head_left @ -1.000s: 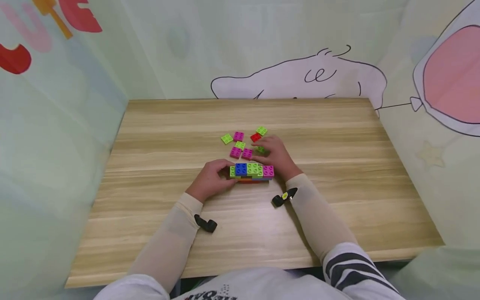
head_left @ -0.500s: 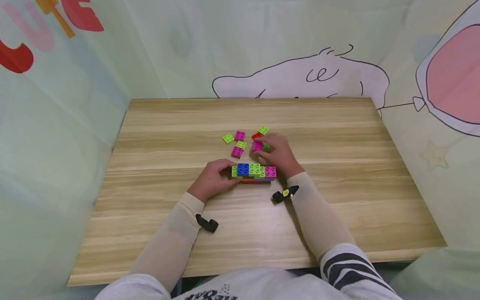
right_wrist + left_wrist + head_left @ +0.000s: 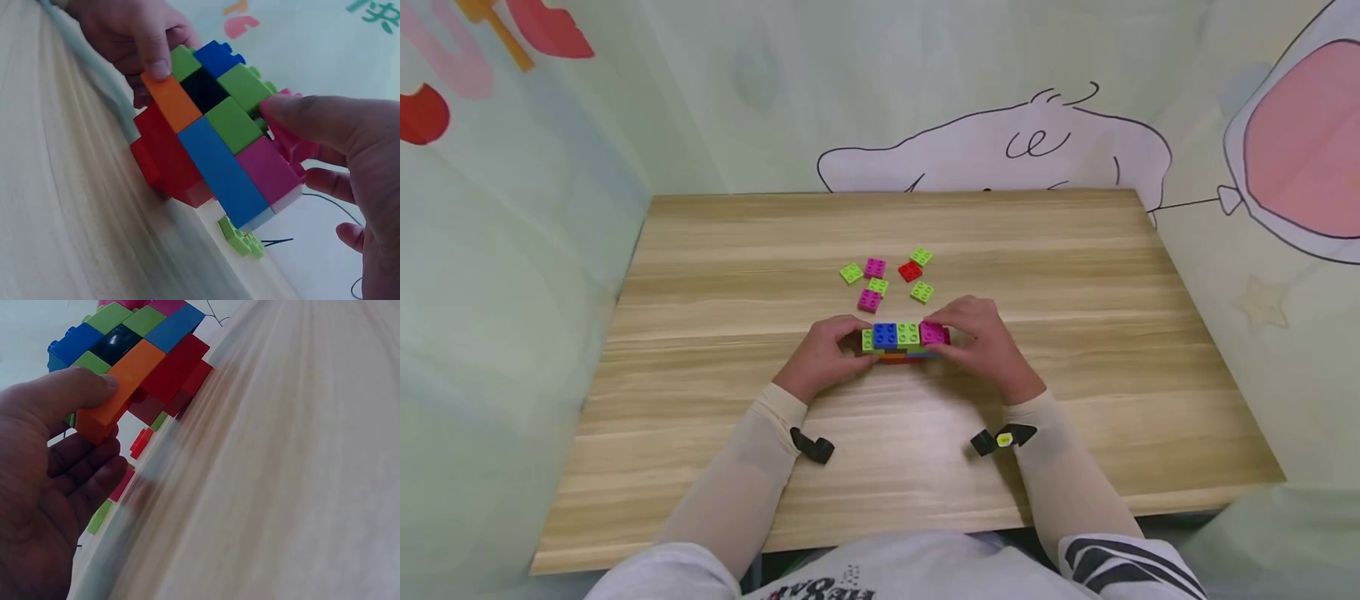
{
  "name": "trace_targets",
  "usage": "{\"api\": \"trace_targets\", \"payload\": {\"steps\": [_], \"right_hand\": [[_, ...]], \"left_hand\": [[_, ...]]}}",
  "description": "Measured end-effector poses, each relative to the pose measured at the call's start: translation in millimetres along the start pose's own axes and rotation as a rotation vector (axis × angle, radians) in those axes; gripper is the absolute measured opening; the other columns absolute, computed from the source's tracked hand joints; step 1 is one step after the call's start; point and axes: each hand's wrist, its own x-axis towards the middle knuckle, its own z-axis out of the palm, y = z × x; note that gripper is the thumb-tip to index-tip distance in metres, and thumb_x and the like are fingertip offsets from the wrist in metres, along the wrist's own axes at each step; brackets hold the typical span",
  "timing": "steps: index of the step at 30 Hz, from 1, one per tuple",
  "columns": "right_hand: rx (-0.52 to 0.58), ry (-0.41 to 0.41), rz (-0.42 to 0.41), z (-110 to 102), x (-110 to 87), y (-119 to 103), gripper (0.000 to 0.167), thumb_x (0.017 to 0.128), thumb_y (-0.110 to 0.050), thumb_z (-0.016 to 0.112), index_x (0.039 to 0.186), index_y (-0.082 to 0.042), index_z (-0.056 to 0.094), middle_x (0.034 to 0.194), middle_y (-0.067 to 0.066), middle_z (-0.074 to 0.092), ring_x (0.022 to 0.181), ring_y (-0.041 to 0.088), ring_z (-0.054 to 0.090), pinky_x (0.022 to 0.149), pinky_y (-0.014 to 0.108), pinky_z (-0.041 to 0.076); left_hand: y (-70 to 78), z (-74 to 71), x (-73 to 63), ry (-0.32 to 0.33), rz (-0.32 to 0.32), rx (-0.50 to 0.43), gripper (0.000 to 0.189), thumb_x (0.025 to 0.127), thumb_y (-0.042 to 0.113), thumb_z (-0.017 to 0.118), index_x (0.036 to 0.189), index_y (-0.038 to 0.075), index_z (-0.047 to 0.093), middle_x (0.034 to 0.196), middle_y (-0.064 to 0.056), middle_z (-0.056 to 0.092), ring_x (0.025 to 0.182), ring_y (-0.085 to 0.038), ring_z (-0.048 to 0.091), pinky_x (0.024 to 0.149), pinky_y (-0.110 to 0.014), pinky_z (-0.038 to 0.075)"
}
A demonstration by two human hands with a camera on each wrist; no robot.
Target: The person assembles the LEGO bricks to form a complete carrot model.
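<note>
A stacked structure of toy building bricks stands near the middle of the table, red at its base with orange, blue, green and magenta bricks above. My left hand grips its left end; in the left wrist view the thumb lies on an orange brick. My right hand pinches a loose magenta brick at the top right end. In the right wrist view that brick is tilted, right over the lower magenta brick and beside a green brick. My fingers partly cover it.
Several loose bricks lie behind the structure on the wooden table: magenta ones, green ones and a red one. Printed fabric walls border the table at the back and sides.
My right hand has picked up a magenta brick from the loose group and brought it back toward me, onto the structure's right end. My left hand keeps its grip on the left end.
</note>
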Motion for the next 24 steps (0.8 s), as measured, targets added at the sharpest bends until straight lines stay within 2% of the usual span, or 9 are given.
{"api": "trace_targets", "payload": {"steps": [6,11,16,20,24], "right_hand": [[-0.058,-0.045,0.012,-1,2.9,-6,0.034,0.082,-0.020,0.091,0.112,-0.010,0.080,0.108,0.004,0.077,0.109,0.025,0.064,0.095,0.047,0.038],[-0.059,-0.070,0.023,-3,7.2,-11,0.032,0.083,-0.019,0.089,0.113,-0.009,0.080,0.108,0.003,0.076,0.109,0.023,0.065,0.096,0.045,0.037],[-0.049,-0.073,0.041,-1,6.6,-13,0.034,0.082,-0.019,0.090,0.113,-0.008,0.079,0.109,0.004,0.076,0.108,0.023,0.065,0.094,0.044,0.036],[0.015,-0.048,0.068,6,-0.2,-8,0.036,0.084,-0.019,0.089,0.117,-0.009,0.078,0.112,0.005,0.076,0.110,0.023,0.066,0.095,0.043,0.041],[0.129,-0.032,0.136,15,-6.7,-2,0.046,0.085,-0.016,0.087,0.127,-0.007,0.072,0.124,0.008,0.073,0.117,0.025,0.066,0.103,0.045,0.049]], "left_hand": [[1.0,0.3,-0.7,-0.007,-0.018,0.007,0.036,0.082,0.016,0.089,0.116,0.013,0.076,0.113,0.000,0.073,0.099,-0.018,0.066,0.091,-0.040,0.057],[1.8,-1.7,0.1,0.010,-0.020,0.021,0.036,0.082,0.017,0.089,0.116,0.014,0.077,0.112,0.000,0.074,0.098,-0.019,0.066,0.090,-0.041,0.057],[3.5,-3.2,-0.8,0.003,-0.037,0.023,0.037,0.082,0.019,0.089,0.117,0.013,0.077,0.115,0.000,0.073,0.103,-0.019,0.066,0.096,-0.042,0.056],[3.1,-1.8,-2.1,0.007,-0.016,0.017,0.037,0.082,0.017,0.089,0.117,0.012,0.076,0.114,-0.001,0.073,0.102,-0.019,0.066,0.095,-0.042,0.056],[2.8,-1.0,-2.3,0.016,0.012,0.020,0.037,0.082,0.014,0.089,0.117,0.011,0.076,0.113,-0.002,0.073,0.100,-0.019,0.066,0.092,-0.041,0.057]]}}
